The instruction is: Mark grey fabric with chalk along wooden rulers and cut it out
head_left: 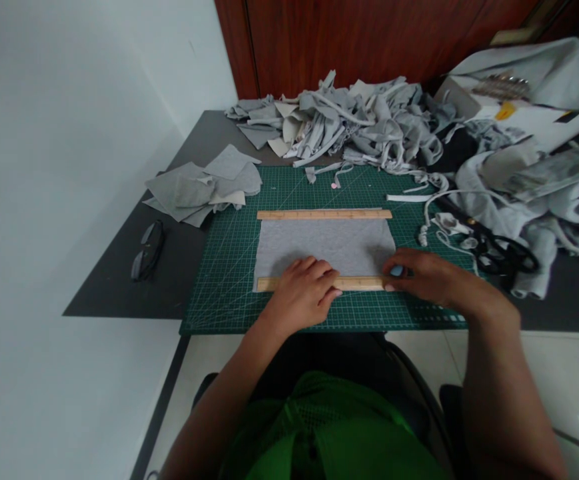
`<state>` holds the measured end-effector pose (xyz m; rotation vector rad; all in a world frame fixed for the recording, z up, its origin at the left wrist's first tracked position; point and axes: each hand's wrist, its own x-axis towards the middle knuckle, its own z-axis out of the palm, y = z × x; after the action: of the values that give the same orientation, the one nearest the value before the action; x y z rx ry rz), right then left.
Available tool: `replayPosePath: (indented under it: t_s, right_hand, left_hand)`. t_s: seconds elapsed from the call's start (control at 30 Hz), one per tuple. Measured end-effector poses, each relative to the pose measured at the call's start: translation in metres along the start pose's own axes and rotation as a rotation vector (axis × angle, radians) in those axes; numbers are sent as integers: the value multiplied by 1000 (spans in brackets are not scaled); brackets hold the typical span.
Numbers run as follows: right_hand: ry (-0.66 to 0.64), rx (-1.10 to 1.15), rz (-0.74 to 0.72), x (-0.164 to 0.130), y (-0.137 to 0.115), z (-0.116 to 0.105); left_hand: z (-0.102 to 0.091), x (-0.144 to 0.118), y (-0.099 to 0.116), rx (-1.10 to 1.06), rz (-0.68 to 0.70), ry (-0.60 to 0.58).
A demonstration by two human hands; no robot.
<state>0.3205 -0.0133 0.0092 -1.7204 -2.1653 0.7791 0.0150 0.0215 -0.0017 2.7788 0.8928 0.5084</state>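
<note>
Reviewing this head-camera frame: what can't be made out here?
- Near ruler: its middle is covered by the left hand, its right end by the right hand.
- Small pale thing at the right hand's fingertips: too small to identify.
- Ruler and cutting mat markings: too fine to read.
- Scissors: partly buried under fabric scraps.
- White box, far right: blurred.

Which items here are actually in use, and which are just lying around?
In use: left hand and right hand on near wooden ruler; grey fabric piece; far wooden ruler; cutting mat.
Lying about: glasses, scissors, cut squares, scrap heap.
</note>
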Motion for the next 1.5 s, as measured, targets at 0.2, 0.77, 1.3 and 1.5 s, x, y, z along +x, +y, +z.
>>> replayPosePath:
  t_s: [0.2,0.77,1.3,1.5]
  right_hand:
    - [-33,12,30,-2,6,-4]
    - [-21,-25,35,1,16,-10]
    - [-26,15,44,-1,13,-13]
    - [12,30,197,-12,25,-28]
  left_hand:
    - [4,2,-1,-43,-23,-4]
    - [6,2,-4,-78,5,19]
    - [9,1,-7,-95,6,26]
    - [7,1,-6,-117,3,32]
